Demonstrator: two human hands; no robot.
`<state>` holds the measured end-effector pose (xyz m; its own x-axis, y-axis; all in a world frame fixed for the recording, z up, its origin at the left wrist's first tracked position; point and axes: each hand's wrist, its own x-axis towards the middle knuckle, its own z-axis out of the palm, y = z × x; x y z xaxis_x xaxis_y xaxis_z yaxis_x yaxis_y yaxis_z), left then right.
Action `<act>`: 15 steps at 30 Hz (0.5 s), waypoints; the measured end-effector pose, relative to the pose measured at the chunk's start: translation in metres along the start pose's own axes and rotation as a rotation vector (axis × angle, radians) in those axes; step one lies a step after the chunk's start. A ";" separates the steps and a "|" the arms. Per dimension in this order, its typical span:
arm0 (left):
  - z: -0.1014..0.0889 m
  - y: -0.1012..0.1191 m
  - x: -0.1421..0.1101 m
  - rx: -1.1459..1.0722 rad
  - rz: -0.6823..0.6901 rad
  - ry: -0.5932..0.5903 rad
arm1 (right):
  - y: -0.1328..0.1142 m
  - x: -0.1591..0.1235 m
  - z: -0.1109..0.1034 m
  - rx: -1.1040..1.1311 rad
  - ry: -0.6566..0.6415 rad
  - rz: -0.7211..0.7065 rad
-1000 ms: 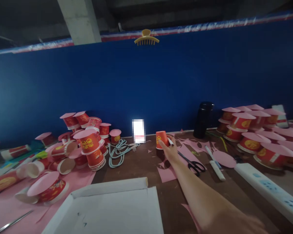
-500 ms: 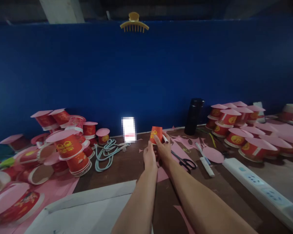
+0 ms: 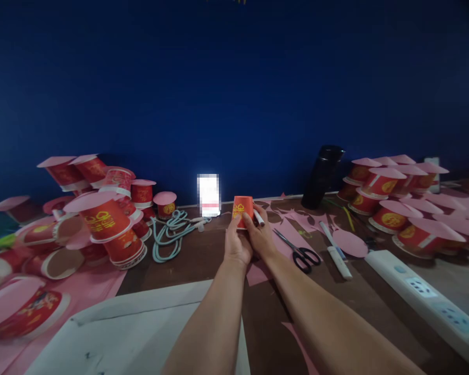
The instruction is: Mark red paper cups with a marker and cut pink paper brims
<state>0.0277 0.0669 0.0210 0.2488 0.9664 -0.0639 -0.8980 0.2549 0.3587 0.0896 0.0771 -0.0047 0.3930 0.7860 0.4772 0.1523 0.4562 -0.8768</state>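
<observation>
A red paper cup (image 3: 243, 205) with gold lettering is upside down between my two hands, a little above the table. My left hand (image 3: 236, 244) is closed around its lower left side. With my right hand (image 3: 260, 235) I grip the right side of the cup, thumb across its front. A white marker (image 3: 259, 217) with a dark end is tucked in the fingers of that same hand. Parts of the fingers behind the cup are hidden. Just right of my hands lie black-handled scissors (image 3: 305, 258) on pink paper scraps (image 3: 293, 234).
Red cups with pink discs (image 3: 109, 216) are heaped on the left; more stand stacked (image 3: 393, 217) on the right. A black bottle (image 3: 321, 177), glue stick (image 3: 339, 263), power strip (image 3: 418, 286), pale cable (image 3: 168, 245), lit phone (image 3: 209, 194) and white box lid (image 3: 140, 323) surround my hands.
My left hand has come into view and taken hold of the cup beside my right hand. Cup and right hand have moved slightly left. The view has tilted down.
</observation>
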 end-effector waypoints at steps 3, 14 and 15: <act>-0.001 0.000 0.001 0.030 -0.053 0.034 | -0.001 0.001 -0.001 -0.006 0.012 0.057; -0.007 0.009 0.006 0.042 -0.022 0.289 | 0.003 0.014 -0.016 -0.282 0.274 -0.111; -0.007 0.010 0.006 0.038 -0.025 0.299 | 0.000 0.013 -0.016 -0.315 0.268 -0.164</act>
<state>0.0178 0.0758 0.0176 0.1475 0.9278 -0.3426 -0.8772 0.2827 0.3880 0.1094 0.0803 0.0002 0.5551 0.5590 0.6159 0.4849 0.3842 -0.7857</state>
